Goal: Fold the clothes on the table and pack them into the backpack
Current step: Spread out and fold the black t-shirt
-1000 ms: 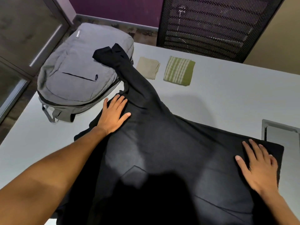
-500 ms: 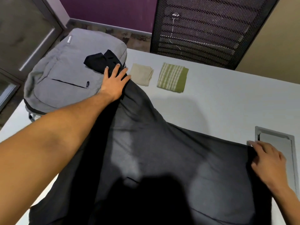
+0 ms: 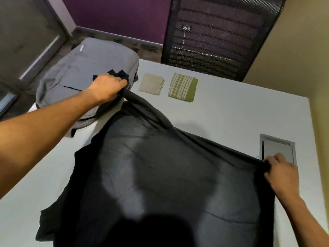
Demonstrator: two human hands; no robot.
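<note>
A thin, dark grey garment [image 3: 169,175] is held spread over the near bench [image 3: 240,107], gripped by the left hand [image 3: 106,88] above the grey backpack [image 3: 74,75] and pinched at its right corner by the right hand [image 3: 281,173].

Black garment [image 3: 169,175]: thin matt cloth, showing soft creases. Backpack [image 3: 85,68]: grey woven fabric, matt. Table [image 3: 240,113]: looking smooth, matt pale. Two folded cloths [image 3: 152,84], [image 3: 182,87]: plain beige, striped green weave. Chair back [image 3: 213,36]: black mesh.
</note>
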